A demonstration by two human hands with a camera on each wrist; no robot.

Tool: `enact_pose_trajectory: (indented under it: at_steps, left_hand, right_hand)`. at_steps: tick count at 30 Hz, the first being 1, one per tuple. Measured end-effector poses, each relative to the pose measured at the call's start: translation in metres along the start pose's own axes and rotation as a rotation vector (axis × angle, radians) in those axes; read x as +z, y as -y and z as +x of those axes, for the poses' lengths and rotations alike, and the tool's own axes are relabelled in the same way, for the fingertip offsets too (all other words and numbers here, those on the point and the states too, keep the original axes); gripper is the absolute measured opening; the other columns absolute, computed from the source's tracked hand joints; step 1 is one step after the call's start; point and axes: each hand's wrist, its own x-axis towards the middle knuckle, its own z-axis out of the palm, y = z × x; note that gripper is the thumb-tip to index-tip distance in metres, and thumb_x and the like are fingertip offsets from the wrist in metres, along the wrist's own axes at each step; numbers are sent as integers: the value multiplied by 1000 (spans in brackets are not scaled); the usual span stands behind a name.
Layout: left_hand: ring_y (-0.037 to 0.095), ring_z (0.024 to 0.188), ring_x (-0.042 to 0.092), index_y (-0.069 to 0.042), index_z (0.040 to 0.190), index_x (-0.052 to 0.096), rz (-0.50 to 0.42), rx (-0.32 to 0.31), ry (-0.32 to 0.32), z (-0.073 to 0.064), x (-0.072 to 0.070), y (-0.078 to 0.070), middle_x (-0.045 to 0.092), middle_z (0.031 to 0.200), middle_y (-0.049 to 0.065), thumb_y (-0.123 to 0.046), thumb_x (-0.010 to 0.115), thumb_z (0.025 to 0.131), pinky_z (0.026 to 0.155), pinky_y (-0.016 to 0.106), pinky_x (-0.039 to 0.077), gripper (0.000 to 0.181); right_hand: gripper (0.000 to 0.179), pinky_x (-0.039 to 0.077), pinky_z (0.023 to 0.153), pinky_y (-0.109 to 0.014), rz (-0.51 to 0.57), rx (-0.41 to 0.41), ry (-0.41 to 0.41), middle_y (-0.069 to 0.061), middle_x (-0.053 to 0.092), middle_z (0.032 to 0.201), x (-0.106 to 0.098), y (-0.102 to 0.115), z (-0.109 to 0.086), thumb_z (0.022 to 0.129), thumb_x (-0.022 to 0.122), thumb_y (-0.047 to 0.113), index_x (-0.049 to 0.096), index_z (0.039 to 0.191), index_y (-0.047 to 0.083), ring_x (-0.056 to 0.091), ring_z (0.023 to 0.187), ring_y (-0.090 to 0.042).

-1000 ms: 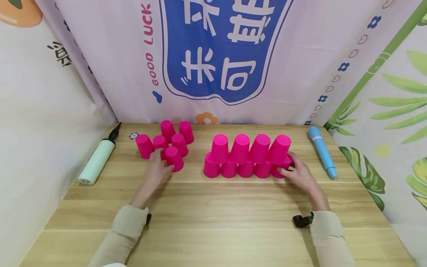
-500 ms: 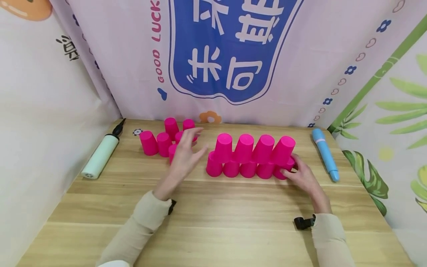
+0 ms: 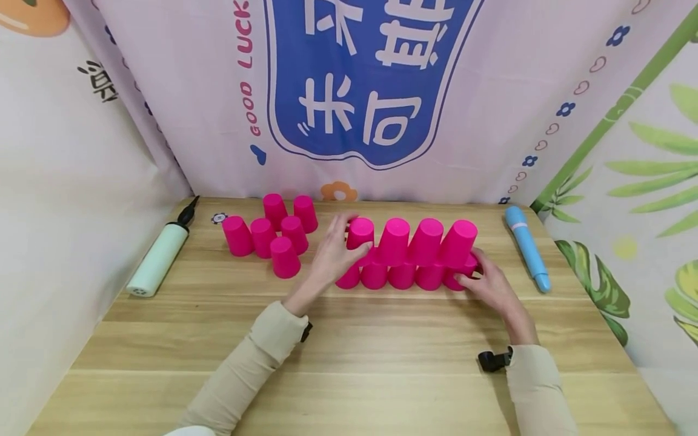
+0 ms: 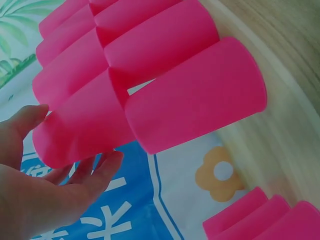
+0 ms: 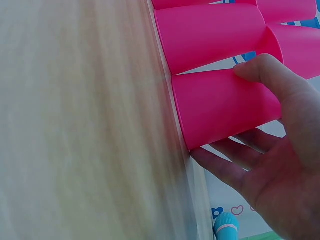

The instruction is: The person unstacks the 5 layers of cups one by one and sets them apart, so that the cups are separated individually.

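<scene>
Upside-down pink cups form two tiers in the head view. The lower row [image 3: 402, 277] stands on the table, and several more cups [image 3: 395, 239] straddle its gaps. My left hand [image 3: 331, 254] is around the leftmost upper cup [image 3: 361, 230]. In the left wrist view its thumb touches that cup [image 4: 82, 122] near the closed end, with the fingers along the opposite side. My right hand [image 3: 492, 287] holds the rightmost lower cup [image 5: 222, 105], its thumb on the near side and its fingers around the far side.
More upside-down pink cups [image 3: 285, 257] stand apart at the left. A mint-green hand pump [image 3: 158, 260] with a black nozzle lies by the table's left edge. Toward the right edge lies a blue pen-shaped object [image 3: 528, 248]. A printed cloth [image 3: 480, 151] hangs behind the table.
My left hand has left the loose cups and moved right to the leftmost upper cup. My right hand stays at the same lower cup.
</scene>
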Motion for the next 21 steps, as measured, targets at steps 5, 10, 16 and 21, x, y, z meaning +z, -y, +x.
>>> enact_pose_trajectory:
  at_steps: [5, 10, 16, 21]
  left_hand:
    - [27, 109, 54, -3, 133, 43, -30, 10, -9, -1, 1, 2, 51, 121, 13, -12, 74, 83, 86, 38, 54, 59]
    - [28, 110, 54, -2, 133, 43, -49, 6, -32, -4, -6, 1, 51, 122, 15, -11, 74, 84, 87, 39, 54, 59]
    - [30, 112, 54, -2, 135, 42, -43, -19, -88, -8, -24, 0, 51, 124, 14, -12, 74, 84, 90, 42, 52, 62]
    - [30, 114, 53, -3, 136, 42, -4, -24, -129, -14, -42, 3, 50, 127, 15, -11, 73, 83, 93, 44, 51, 62]
  right_hand:
    - [71, 40, 99, -56, -14, 4, -1, -21, 50, 130, 0, 1, 0, 89, 69, 29, 34, 146, 8, 48, 119, -42]
    - [71, 39, 100, -56, -7, 7, 4, -21, 49, 131, 1, 2, 0, 89, 69, 28, 33, 147, 8, 48, 119, -42]
    - [69, 40, 99, -56, -15, 8, -3, -22, 49, 130, 1, 2, 0, 89, 69, 26, 34, 146, 8, 49, 118, -42]
    - [70, 40, 100, -55, -12, 5, -4, -22, 49, 131, 1, 2, 0, 88, 69, 25, 34, 146, 8, 49, 118, -42]
